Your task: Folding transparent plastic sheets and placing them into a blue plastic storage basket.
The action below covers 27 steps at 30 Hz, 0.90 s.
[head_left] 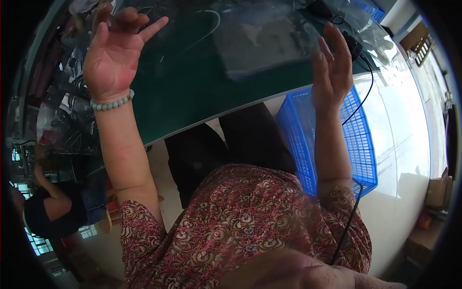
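My left hand (113,53) is raised over the left part of a dark green table (192,82), palm up, fingers spread and slightly curled, with a pale green bead bracelet (111,103) on the wrist. It holds nothing that I can make out. My right hand (332,67) is raised at the table's right edge, fingers straight and together, near a small black device (352,44) on a black cable (358,103). A clear plastic bag (262,41) lies on the table between the hands.
A blue plastic crate (363,144) stands on the pale floor below my right forearm. More clear plastic lies at the table's far right (361,19). Another person in dark clothes (53,207) is at the lower left. Cardboard boxes (435,192) sit at the right.
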Each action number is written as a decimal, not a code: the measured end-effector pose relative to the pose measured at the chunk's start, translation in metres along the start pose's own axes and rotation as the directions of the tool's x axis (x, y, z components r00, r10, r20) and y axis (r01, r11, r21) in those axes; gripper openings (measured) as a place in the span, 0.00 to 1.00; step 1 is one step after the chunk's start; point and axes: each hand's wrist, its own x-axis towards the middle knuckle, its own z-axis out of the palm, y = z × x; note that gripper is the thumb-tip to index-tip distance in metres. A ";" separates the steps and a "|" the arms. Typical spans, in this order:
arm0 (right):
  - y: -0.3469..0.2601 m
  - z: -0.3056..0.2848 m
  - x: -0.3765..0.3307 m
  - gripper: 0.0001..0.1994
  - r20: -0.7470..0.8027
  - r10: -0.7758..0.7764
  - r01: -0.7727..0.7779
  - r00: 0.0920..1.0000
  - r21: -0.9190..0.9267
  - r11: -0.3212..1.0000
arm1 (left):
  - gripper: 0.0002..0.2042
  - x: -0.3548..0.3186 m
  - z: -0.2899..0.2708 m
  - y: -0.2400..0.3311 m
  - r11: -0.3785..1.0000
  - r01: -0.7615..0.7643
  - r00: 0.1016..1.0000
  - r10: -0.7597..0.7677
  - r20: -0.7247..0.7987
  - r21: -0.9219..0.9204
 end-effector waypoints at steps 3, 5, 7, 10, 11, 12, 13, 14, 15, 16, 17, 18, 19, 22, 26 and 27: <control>0.004 0.047 0.031 0.26 0.251 0.303 -0.391 0.919 0.510 0.766 | 0.19 -0.034 -0.002 -0.002 0.998 -0.006 0.984 -0.007 0.177 0.068; 0.018 0.079 0.037 0.28 0.383 0.263 -0.452 0.885 0.580 0.677 | 0.21 -0.050 0.002 -0.005 0.986 -0.019 0.965 -0.025 0.259 0.167; 0.019 0.096 0.031 0.31 0.503 0.204 -0.518 0.840 0.632 0.576 | 0.28 -0.072 0.006 -0.004 0.951 0.078 0.939 -0.171 0.298 0.298; 0.012 0.113 0.017 0.25 0.434 0.229 -0.336 0.871 0.187 0.923 | 0.30 -0.093 0.009 -0.018 0.991 0.126 0.919 -0.100 0.381 -0.045; 0.009 0.122 0.012 0.28 0.465 0.235 -0.409 0.854 0.319 0.855 | 0.27 -0.099 0.007 -0.023 0.983 0.119 0.927 -0.060 0.370 -0.140; 0.006 0.128 0.009 0.31 0.495 0.237 -0.475 0.836 0.438 0.763 | 0.27 -0.108 -0.001 -0.031 0.983 0.118 0.931 -0.061 0.361 -0.139; -0.004 0.130 0.007 0.30 0.549 0.278 -0.536 0.788 0.390 0.749 | 0.25 -0.120 -0.012 -0.041 0.970 0.154 0.963 -0.105 0.247 -0.189; -0.004 0.131 0.002 0.30 0.552 0.286 -0.543 0.783 0.383 0.747 | 0.24 -0.126 -0.016 -0.050 0.949 0.189 0.977 -0.155 0.147 -0.251; -0.002 0.131 -0.004 0.28 0.539 0.280 -0.544 0.795 0.426 0.723 | 0.22 -0.133 -0.018 -0.056 0.950 0.265 0.963 -0.269 -0.005 -0.165; -0.001 0.129 -0.008 0.26 0.527 0.276 -0.545 0.804 0.465 0.697 | 0.22 -0.132 -0.014 -0.060 0.948 0.266 0.962 -0.272 -0.010 -0.177; 0.001 0.126 -0.011 0.26 0.533 0.285 -0.554 0.797 0.455 0.697 | 0.22 -0.128 -0.008 -0.061 0.941 0.334 0.922 -0.339 -0.186 -0.060; 0.003 0.123 -0.012 0.23 0.555 0.255 -0.560 0.792 0.494 0.665 | 0.23 -0.125 -0.005 -0.061 0.907 0.418 0.854 -0.375 -0.361 0.045; 0.003 0.120 -0.011 0.20 0.576 0.219 -0.565 0.787 0.532 0.631 | 0.23 -0.124 -0.005 -0.062 0.908 0.417 0.851 -0.377 -0.365 0.035; 0.001 0.112 -0.008 0.15 0.725 0.246 -0.744 0.644 0.517 0.424 | 0.25 -0.114 -0.017 -0.063 0.809 0.496 0.827 -0.329 -0.457 0.315; -0.007 0.105 -0.010 0.14 0.770 0.318 -0.783 0.553 0.349 0.515 | 0.23 -0.104 -0.033 -0.059 0.122 0.100 0.976 -0.206 -0.074 0.988; -0.006 0.104 -0.012 0.14 0.738 0.365 -0.766 0.568 0.311 0.562 | 0.21 -0.102 -0.033 -0.061 0.029 0.057 0.951 -0.306 -0.045 0.998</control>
